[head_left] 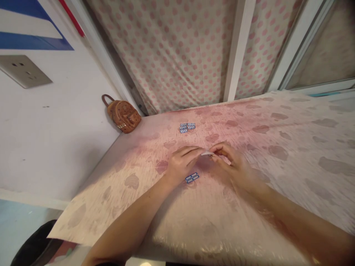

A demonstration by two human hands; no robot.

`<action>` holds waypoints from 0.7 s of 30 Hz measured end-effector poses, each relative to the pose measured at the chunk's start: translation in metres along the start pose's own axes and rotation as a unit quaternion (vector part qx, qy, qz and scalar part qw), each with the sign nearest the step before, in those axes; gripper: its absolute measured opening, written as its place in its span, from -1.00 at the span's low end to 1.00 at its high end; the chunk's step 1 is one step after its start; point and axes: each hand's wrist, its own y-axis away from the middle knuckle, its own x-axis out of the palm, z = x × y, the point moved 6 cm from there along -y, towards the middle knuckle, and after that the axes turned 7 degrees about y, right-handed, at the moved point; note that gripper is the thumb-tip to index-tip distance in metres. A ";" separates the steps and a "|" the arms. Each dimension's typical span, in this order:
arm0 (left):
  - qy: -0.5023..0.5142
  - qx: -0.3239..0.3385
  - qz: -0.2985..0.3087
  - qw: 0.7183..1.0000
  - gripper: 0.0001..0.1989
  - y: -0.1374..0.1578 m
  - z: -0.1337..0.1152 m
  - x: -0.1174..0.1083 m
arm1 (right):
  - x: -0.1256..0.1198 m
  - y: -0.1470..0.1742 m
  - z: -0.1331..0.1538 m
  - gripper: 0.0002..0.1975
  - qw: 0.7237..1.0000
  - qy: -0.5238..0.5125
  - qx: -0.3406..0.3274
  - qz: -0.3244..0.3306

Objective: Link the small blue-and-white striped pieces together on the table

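Observation:
My left hand (pixel 183 162) and my right hand (pixel 231 159) meet above the middle of the table. Their fingertips pinch a small, thin white piece (pixel 206 153), which looks like paper or a label seen nearly edge-on; the fingers partly cover it. Just below my left hand, a small blue-edged label sheet (pixel 192 178) with white rectangles lies flat on the table. Farther back, several similar blue-and-white label sheets (pixel 187 127) sit in a loose group.
A patterned cloth (pixel 133 181) with a glossy front covers the table (pixel 208 229). At the back left, a small brown backpack-shaped bag (pixel 124 115) leans by the wall. A dotted curtain (pixel 180 55) hangs behind, and a wall socket (pixel 24 71) is at left.

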 end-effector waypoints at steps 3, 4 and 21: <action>0.034 -0.036 -0.006 0.999 -0.77 -0.003 0.003 0.003 | 0.000 -0.001 -0.002 -0.82 0.999 -0.032 0.030 0.011; 0.047 -0.050 -0.008 0.998 -0.78 -0.003 0.004 0.004 | 0.000 -0.002 -0.002 -0.80 0.998 -0.047 0.041 0.015; 0.263 -0.258 -0.033 0.929 -0.86 0.004 0.027 0.022 | 0.004 -0.004 -0.002 -0.64 0.983 -0.130 0.116 0.056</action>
